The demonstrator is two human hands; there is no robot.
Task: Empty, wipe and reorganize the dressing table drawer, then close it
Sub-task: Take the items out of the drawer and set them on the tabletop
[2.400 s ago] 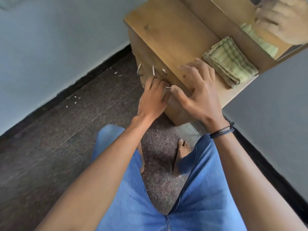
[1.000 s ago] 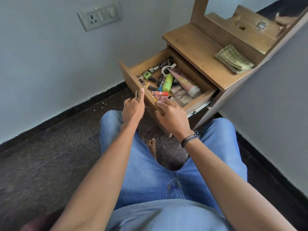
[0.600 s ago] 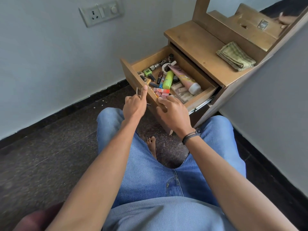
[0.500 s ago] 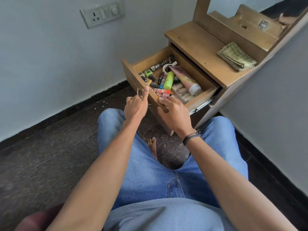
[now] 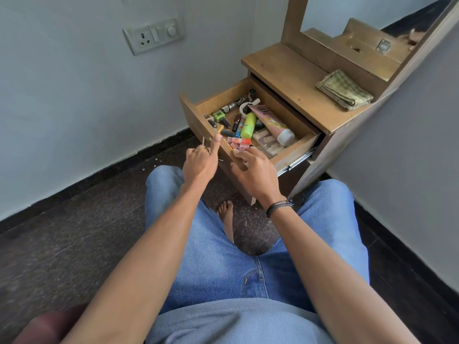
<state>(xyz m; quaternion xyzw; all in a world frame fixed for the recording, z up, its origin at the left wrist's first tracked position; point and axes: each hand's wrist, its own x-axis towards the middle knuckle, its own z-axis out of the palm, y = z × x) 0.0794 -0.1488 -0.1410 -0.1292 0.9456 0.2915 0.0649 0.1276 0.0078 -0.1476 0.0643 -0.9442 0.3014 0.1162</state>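
The dressing table (image 5: 285,70) has its wooden drawer (image 5: 196,115) pulled far out. Inside lies a jumble of cosmetics: a pink tube (image 5: 270,122), a lime green bottle (image 5: 249,125), several nail polish bottles (image 5: 219,115) and a clear box (image 5: 267,142). My left hand (image 5: 200,163) hooks its fingers round the metal drawer handle (image 5: 204,142), thumb up against the front rim. My right hand (image 5: 257,171) holds the drawer's front panel, thumb outside and fingertips over the rim, touching small pink items (image 5: 237,145).
A folded green checked cloth (image 5: 344,90) lies on the table top under the mirror (image 5: 347,11). The table stands in a corner between two walls. A switch plate (image 5: 154,36) is on the left wall. My knees and a bare foot (image 5: 227,219) are just below the drawer.
The drawer, shut 2.4 s ago, has been pulled open by both hands. Over the last second the hands have stayed at its front, and the right fingertips crept over the rim.
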